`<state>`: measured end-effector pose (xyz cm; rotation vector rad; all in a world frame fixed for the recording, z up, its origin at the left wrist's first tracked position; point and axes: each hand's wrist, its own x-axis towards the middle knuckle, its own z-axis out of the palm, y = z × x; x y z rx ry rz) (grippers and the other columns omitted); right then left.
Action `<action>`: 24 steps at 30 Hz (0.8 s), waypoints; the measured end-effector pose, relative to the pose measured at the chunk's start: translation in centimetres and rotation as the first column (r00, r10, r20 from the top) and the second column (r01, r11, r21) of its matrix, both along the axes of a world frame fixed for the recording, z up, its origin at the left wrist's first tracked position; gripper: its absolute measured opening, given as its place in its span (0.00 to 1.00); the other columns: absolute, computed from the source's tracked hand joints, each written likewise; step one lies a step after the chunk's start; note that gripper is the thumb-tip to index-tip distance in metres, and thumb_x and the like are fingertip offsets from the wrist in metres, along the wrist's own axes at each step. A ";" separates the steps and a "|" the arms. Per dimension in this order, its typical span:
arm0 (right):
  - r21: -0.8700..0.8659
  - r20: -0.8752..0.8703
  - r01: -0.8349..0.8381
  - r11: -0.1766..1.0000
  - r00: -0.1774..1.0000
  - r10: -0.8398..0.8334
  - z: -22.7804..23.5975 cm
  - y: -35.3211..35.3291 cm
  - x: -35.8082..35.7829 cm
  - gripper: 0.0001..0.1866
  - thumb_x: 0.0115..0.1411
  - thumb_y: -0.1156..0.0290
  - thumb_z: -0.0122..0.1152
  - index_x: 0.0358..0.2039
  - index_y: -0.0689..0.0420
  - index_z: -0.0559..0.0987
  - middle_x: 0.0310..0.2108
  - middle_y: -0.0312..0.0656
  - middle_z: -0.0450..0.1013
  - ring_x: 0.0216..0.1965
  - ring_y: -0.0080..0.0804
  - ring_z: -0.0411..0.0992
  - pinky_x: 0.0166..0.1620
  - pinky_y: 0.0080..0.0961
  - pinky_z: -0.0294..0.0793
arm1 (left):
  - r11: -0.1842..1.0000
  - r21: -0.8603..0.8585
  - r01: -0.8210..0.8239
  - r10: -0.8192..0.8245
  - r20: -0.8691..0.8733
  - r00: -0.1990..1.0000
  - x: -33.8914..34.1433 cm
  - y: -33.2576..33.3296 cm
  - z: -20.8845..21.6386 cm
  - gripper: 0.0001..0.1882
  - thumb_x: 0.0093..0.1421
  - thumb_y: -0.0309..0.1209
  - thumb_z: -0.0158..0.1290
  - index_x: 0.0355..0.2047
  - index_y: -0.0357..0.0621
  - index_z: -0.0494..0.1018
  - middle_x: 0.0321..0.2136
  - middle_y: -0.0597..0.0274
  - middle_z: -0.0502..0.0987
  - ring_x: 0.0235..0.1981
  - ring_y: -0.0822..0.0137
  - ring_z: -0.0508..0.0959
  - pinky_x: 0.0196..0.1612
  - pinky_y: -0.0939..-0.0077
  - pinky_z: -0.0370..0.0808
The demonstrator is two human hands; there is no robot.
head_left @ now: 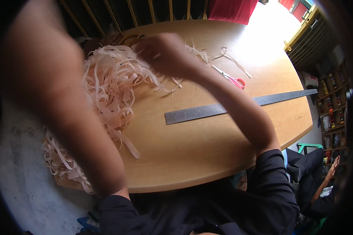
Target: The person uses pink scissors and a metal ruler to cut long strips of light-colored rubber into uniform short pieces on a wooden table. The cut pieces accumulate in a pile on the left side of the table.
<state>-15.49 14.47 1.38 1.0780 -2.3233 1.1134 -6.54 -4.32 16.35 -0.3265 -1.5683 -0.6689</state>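
A tangled heap of pale pink, ribbon-like strips (110, 84) covers the left part of the table and hangs over its near edge. At the heap's far right side is my right hand (162, 53), its fingers curled and closed; whatever they hold is hidden. My left arm is raised high over the left edge of the heap. Close to the camera, my left hand (43, 43) is a large blur, cut by the top of the picture, and its fingers do not show.
A long steel ruler (196, 114) lies across the wooden table (153, 164), partly under my right forearm. Beyond it are pink-handled scissors (237, 81) and a few loose strips (237, 64). Metal bars (151, 11) border the far side. At right, a person (321, 188) sits near shelves (333, 102).
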 end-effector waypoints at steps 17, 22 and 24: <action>0.183 -0.237 0.465 0.866 0.876 -0.420 -5.5 19.7 1.0 0.02 0.64 0.71 0.66 0.36 0.53 0.83 0.35 0.41 0.83 0.50 0.45 0.77 0.54 0.43 0.73 | 0.827 -0.068 0.558 -0.311 0.771 0.556 -10.6 14.4 -22.1 0.11 0.66 0.37 0.63 0.41 0.42 0.84 0.40 0.52 0.85 0.45 0.50 0.82 0.51 0.55 0.77; 0.055 -0.223 0.607 0.793 0.782 -0.582 -4.5 20.6 0.8 0.03 0.67 0.69 0.66 0.36 0.53 0.81 0.26 0.42 0.80 0.33 0.42 0.79 0.42 0.40 0.76 | 0.845 -0.126 0.520 -0.222 0.802 0.555 -10.6 13.0 -20.8 0.12 0.68 0.38 0.60 0.37 0.42 0.84 0.35 0.51 0.85 0.43 0.49 0.83 0.51 0.52 0.77; 0.009 -0.242 0.649 0.761 0.740 -0.628 -4.3 20.8 0.7 0.04 0.68 0.69 0.66 0.36 0.52 0.80 0.24 0.41 0.79 0.29 0.42 0.79 0.37 0.39 0.76 | 0.857 -0.175 0.485 -0.183 0.777 0.603 -10.7 12.9 -20.4 0.13 0.69 0.40 0.59 0.36 0.42 0.83 0.35 0.50 0.85 0.41 0.48 0.84 0.49 0.50 0.78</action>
